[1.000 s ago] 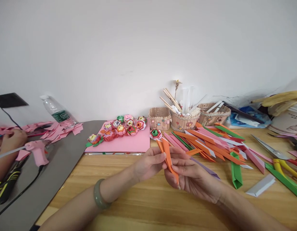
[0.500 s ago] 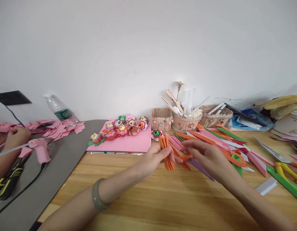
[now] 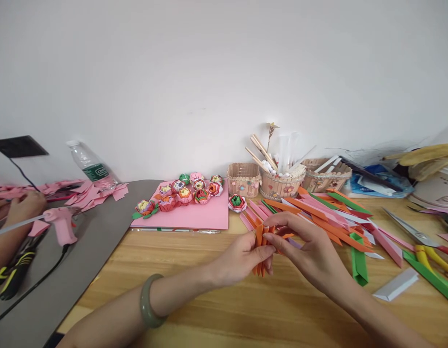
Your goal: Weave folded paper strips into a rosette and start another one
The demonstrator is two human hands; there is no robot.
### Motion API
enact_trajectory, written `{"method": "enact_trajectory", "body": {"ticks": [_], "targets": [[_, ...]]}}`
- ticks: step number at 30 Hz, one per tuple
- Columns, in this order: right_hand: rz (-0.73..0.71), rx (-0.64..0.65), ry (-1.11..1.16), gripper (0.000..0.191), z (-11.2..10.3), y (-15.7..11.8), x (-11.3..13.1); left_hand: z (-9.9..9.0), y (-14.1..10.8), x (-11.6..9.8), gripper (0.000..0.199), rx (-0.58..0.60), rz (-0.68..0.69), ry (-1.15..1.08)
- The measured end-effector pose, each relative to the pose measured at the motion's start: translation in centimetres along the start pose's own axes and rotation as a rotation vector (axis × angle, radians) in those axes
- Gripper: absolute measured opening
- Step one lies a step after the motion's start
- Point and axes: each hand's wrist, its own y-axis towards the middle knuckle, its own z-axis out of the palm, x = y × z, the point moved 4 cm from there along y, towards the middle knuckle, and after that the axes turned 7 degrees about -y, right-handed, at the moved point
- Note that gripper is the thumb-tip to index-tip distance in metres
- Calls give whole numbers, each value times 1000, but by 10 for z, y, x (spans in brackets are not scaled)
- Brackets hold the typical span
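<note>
My left hand (image 3: 244,260), with a green bangle (image 3: 148,300) on the wrist, is closed around an upright bundle of orange folded paper strips (image 3: 259,238). The thumb presses across the front of the bundle. From the right, my right hand (image 3: 306,237) pinches orange paper at the bundle's upper right side; its fingertips partly hide the paper. Just behind the hands lies a heap of folded paper strips (image 3: 320,210) in orange, pink, green, white and purple. A paper flower (image 3: 237,203) with a green centre sits left of that heap.
Several paper flowers (image 3: 184,195) rest on pink paper (image 3: 195,217). Craft baskets (image 3: 245,186) line the wall. Scissors (image 3: 420,237) lie right. At left are a pink glue gun (image 3: 62,224), a bottle (image 3: 89,164) and another person's hand (image 3: 28,208).
My left hand has moved slightly right and down with the orange bundle. My right hand has come from the strip heap to the bundle. The green strip at right now shows more fully.
</note>
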Motion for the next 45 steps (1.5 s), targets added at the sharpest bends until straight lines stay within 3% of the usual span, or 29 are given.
{"method": "enact_trajectory", "body": {"ticks": [10, 17, 27, 36, 39, 42, 45], "targets": [[-45, 11, -51, 7, 1, -1, 2, 0, 0, 2, 45, 9, 25, 51], [4, -93, -15, 21, -4, -2, -4, 0, -2, -2, 41, -3, 76, 45], [1, -226, -93, 11, -6, -4, 5, 0, -2, 1, 44, -18, 78, 32], [49, -144, 20, 11, -6, -1, 2, 1, -2, 2, 46, 9, 28, 36], [103, -55, 140, 11, -5, 2, -3, 1, -2, 2, 47, 42, 5, 22], [175, 60, 292, 27, -1, 4, -7, 1, -1, 2, 46, 103, -35, 4], [232, 134, 361, 28, 1, 5, -8, 3, -2, 4, 47, 187, -86, -16]]}}
